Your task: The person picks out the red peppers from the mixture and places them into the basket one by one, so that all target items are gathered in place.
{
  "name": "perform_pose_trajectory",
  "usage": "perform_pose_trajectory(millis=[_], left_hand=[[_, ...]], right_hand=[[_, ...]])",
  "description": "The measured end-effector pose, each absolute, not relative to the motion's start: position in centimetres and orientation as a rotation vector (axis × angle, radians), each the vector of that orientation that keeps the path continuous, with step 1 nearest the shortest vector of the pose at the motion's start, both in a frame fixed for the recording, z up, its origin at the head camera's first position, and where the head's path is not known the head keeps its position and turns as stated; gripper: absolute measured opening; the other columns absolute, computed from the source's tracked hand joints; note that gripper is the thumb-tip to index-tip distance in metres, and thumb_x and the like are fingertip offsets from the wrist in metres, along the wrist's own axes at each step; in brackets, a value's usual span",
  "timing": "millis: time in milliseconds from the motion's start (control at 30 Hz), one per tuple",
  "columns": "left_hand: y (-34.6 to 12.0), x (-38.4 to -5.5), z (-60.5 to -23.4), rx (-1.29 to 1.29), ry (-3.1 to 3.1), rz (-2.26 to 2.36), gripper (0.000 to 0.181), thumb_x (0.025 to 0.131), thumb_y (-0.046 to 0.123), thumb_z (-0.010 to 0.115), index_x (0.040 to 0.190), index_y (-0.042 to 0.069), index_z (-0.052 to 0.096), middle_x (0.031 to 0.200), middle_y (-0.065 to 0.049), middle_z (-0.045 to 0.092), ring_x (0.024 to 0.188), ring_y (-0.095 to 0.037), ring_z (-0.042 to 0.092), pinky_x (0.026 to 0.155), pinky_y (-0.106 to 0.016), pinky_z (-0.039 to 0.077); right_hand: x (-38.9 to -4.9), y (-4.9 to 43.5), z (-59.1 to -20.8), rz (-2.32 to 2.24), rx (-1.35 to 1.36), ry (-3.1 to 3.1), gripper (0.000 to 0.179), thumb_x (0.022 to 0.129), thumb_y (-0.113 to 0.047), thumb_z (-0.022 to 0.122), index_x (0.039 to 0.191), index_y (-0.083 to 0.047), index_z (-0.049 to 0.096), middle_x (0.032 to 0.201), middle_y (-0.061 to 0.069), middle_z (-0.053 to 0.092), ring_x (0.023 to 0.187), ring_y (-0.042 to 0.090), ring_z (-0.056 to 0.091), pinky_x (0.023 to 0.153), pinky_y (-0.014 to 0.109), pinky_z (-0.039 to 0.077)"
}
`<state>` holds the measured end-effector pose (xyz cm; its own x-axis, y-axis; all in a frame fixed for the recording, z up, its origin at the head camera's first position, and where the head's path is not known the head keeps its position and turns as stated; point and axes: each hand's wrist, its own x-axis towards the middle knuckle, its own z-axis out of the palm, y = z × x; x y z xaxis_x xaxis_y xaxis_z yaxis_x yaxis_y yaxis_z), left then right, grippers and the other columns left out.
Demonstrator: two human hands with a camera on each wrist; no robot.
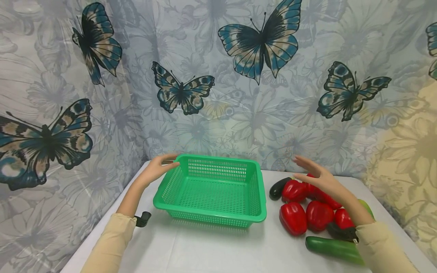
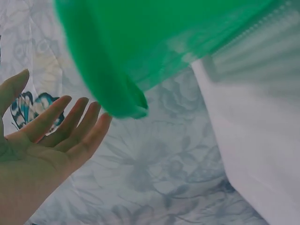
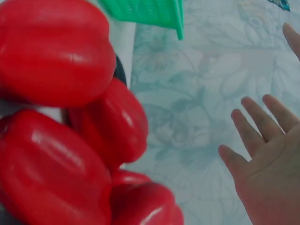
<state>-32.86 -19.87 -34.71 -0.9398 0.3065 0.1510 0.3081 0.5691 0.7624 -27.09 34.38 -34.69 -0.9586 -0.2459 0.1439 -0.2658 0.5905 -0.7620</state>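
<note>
A green plastic basket (image 1: pixel 211 213) with perforated walls stands on the white table, and nothing lies in it. My left hand (image 1: pixel 157 169) hovers at its back left corner, fingers loosely spread; in the left wrist view the fingertips come right at the basket's rim (image 2: pixel 105 79). My right hand (image 1: pixel 321 180) is raised above a pile of vegetables on the right, fingers extended and holding nothing. Red bell peppers (image 1: pixel 293 219) make up most of that pile. In the right wrist view the hand (image 3: pixel 269 159) is apart from the peppers (image 3: pixel 51 51).
A dark eggplant (image 1: pixel 279 188) lies behind the peppers, close to the basket. A long green zucchini (image 1: pixel 332 247) lies at the front right, near another dark vegetable (image 1: pixel 341 232). Butterfly-patterned cloth (image 1: pixel 198 129) hangs behind and beside the table (image 1: pixel 205 250).
</note>
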Motion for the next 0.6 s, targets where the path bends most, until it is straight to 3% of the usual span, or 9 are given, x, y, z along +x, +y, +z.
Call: perform_pose_trajectory(millis=[67, 167, 300, 433, 533, 600], left_hand=[[-20.4, -32.9, -35.1, -0.525, -2.790, -1.370, 0.060, 0.098, 0.037, 0.058, 0.146, 0.004, 0.043, 0.149, -0.022, 0.043, 0.136, -0.044, 0.043, 0.108, -0.060, 0.037], [-21.0, -32.9, -35.7, -0.501, -2.796, -1.388, 0.061, 0.098, 0.039, 0.058, 0.146, 0.003, 0.043, 0.149, -0.022, 0.044, 0.134, -0.043, 0.045, 0.108, -0.060, 0.037], [-21.6, -32.9, -36.4, -0.493, -2.787, -1.422, 0.061, 0.098, 0.039, 0.058, 0.145, 0.003, 0.043, 0.148, -0.023, 0.044, 0.131, -0.042, 0.048, 0.107, -0.055, 0.041], [-22.1, -33.0, -36.8, -0.497, -2.775, -1.458, 0.058, 0.099, 0.035, 0.058, 0.145, 0.002, 0.044, 0.148, -0.024, 0.044, 0.128, -0.042, 0.051, 0.104, -0.052, 0.045], [-22.3, -33.0, -37.1, -0.491, -2.775, -1.475, 0.056, 0.099, 0.031, 0.057, 0.144, -0.001, 0.044, 0.148, -0.025, 0.043, 0.128, -0.043, 0.051, 0.102, -0.052, 0.047], [-22.4, -32.9, -37.2, -0.482, -2.776, -1.498, 0.056, 0.100, 0.029, 0.057, 0.144, -0.002, 0.043, 0.148, -0.026, 0.042, 0.129, -0.044, 0.050, 0.101, -0.051, 0.048]], right_hand=[[-27.0, 35.1, -34.8, 1.307, 0.436, -2.784, 0.068, 0.098, -0.034, 0.059, 0.156, -0.023, 0.025, 0.157, 0.013, 0.035, 0.142, 0.035, 0.034, 0.106, 0.031, 0.043], [-26.9, 36.1, -35.1, 1.277, 0.408, -2.785, 0.066, 0.099, -0.034, 0.058, 0.155, -0.021, 0.027, 0.155, 0.014, 0.037, 0.135, 0.014, 0.043, 0.089, 0.008, 0.042], [-26.7, 37.3, -35.4, 1.276, 0.373, -2.779, 0.065, 0.100, -0.035, 0.056, 0.155, -0.018, 0.027, 0.155, 0.014, 0.038, 0.128, -0.004, 0.043, 0.086, 0.004, 0.040], [-26.5, 38.4, -35.6, 1.220, 0.301, -2.811, 0.065, 0.100, -0.038, 0.054, 0.156, -0.022, 0.026, 0.155, 0.006, 0.041, 0.139, 0.023, 0.041, 0.087, 0.009, 0.043], [-26.4, 39.1, -36.0, 1.238, 0.261, -2.823, 0.067, 0.100, -0.040, 0.053, 0.157, -0.022, 0.023, 0.154, -0.002, 0.041, 0.141, 0.040, 0.032, 0.102, 0.034, 0.047], [-26.4, 39.6, -36.3, 1.279, 0.233, -2.819, 0.068, 0.100, -0.041, 0.053, 0.157, -0.023, 0.022, 0.153, -0.009, 0.041, 0.143, 0.042, 0.028, 0.107, 0.055, 0.040]])
